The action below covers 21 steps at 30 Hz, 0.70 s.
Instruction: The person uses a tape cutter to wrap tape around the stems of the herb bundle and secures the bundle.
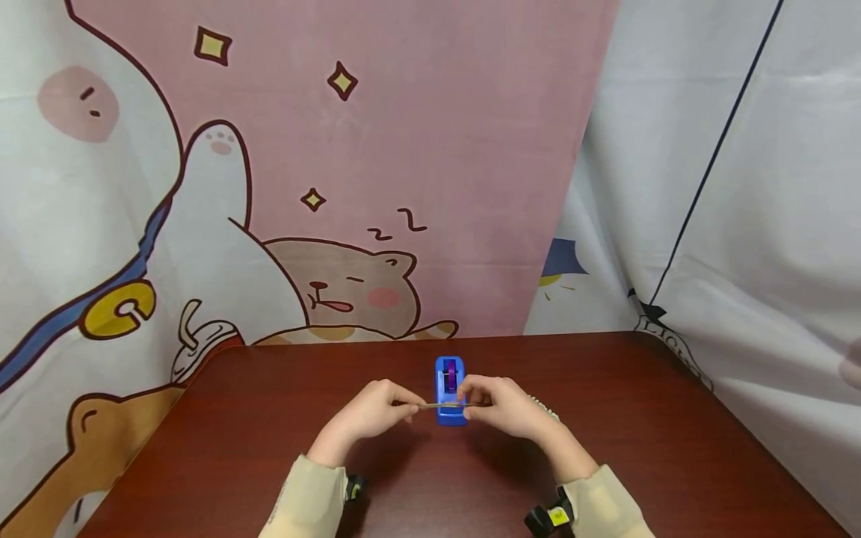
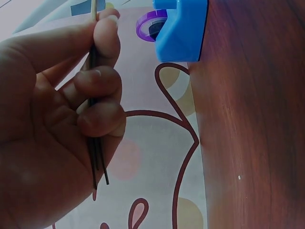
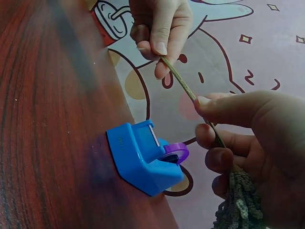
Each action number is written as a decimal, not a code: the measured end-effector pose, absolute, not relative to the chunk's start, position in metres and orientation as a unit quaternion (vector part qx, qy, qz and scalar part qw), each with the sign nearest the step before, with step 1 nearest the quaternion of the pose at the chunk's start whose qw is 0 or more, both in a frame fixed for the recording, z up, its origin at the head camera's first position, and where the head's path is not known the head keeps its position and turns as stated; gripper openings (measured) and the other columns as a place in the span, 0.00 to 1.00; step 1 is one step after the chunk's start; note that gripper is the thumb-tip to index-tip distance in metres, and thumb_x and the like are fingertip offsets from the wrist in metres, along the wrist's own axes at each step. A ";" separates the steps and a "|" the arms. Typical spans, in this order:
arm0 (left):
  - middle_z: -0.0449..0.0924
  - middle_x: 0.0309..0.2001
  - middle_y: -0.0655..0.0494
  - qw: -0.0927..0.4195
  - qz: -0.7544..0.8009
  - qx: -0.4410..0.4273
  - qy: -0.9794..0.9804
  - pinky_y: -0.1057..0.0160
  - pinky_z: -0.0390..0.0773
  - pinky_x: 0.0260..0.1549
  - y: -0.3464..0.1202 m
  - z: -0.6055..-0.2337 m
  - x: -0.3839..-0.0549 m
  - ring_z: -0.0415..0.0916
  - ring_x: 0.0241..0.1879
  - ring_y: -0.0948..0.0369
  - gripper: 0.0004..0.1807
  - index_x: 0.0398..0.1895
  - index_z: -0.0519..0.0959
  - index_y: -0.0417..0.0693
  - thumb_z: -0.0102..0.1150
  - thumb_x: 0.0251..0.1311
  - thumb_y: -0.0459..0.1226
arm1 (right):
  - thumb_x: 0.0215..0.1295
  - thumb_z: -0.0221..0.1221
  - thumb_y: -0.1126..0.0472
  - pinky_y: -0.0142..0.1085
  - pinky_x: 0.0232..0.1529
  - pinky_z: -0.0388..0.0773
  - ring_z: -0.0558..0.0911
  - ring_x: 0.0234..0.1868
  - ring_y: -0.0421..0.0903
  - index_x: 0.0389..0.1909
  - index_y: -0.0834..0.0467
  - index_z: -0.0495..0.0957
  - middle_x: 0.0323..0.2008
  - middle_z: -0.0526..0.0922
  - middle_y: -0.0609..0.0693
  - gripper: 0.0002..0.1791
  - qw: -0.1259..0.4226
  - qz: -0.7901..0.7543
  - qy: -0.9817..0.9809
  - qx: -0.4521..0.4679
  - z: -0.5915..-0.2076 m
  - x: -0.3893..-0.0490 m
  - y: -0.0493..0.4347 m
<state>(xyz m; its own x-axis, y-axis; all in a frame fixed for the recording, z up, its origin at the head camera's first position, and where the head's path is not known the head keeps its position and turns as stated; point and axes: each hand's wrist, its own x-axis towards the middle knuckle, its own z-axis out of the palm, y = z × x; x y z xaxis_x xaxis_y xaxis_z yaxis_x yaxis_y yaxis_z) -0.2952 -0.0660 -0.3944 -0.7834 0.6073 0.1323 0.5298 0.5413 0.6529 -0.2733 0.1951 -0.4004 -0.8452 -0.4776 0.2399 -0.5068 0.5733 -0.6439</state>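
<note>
Both hands hold a bunch of thin dried flower stems (image 1: 429, 406) level between them. My left hand (image 1: 373, 409) pinches the stems, and several loose dark stem ends (image 2: 96, 160) stick out below its curled fingers in the left wrist view. With thumb and fingers, my right hand (image 1: 507, 407) grips the other part. Knobbly grey-green flower heads (image 3: 239, 202) hang beneath that hand in the right wrist view. Just beyond the stems sits a blue tape dispenser (image 1: 451, 417) holding a purple tape roll (image 1: 451, 376). Its serrated cutter (image 3: 154, 135) shows in the right wrist view.
The dark red-brown tabletop (image 1: 269, 441) lies under both hands. A cartoon-printed cloth (image 1: 457, 187) hangs along its back edge, and white cloth (image 1: 740, 224) borders the right side. Black straps with devices (image 1: 551, 517) sit at the cuffs.
</note>
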 end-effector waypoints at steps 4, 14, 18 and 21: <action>0.82 0.24 0.60 0.052 0.351 0.325 0.877 0.67 0.67 0.18 -0.066 -0.394 -0.295 0.69 0.20 0.68 0.08 0.38 0.88 0.50 0.59 0.63 0.34 | 0.61 0.65 0.65 0.33 0.24 0.70 0.72 0.24 0.40 0.40 0.52 0.80 0.24 0.75 0.43 0.08 0.019 0.368 -0.889 0.273 -0.401 -0.273 0.194; 0.83 0.25 0.55 0.058 0.352 0.325 0.876 0.67 0.67 0.19 -0.065 -0.394 -0.296 0.69 0.20 0.67 0.08 0.38 0.88 0.50 0.59 0.63 0.33 | 0.62 0.63 0.65 0.32 0.25 0.71 0.73 0.25 0.39 0.36 0.57 0.84 0.24 0.78 0.40 0.04 0.015 0.366 -0.895 0.254 -0.404 -0.273 0.192; 0.83 0.25 0.54 0.061 0.351 0.325 0.876 0.67 0.66 0.19 -0.065 -0.395 -0.296 0.68 0.20 0.67 0.08 0.37 0.88 0.49 0.60 0.63 0.33 | 0.64 0.61 0.66 0.33 0.27 0.72 0.74 0.27 0.40 0.36 0.59 0.84 0.26 0.81 0.43 0.04 -0.004 0.365 -0.896 0.253 -0.404 -0.273 0.191; 0.83 0.24 0.54 0.060 0.350 0.325 0.877 0.67 0.65 0.18 -0.065 -0.395 -0.295 0.67 0.20 0.67 0.08 0.37 0.88 0.49 0.59 0.63 0.33 | 0.65 0.60 0.64 0.32 0.26 0.71 0.73 0.26 0.40 0.35 0.60 0.83 0.26 0.81 0.45 0.04 -0.016 0.359 -0.899 0.251 -0.403 -0.273 0.190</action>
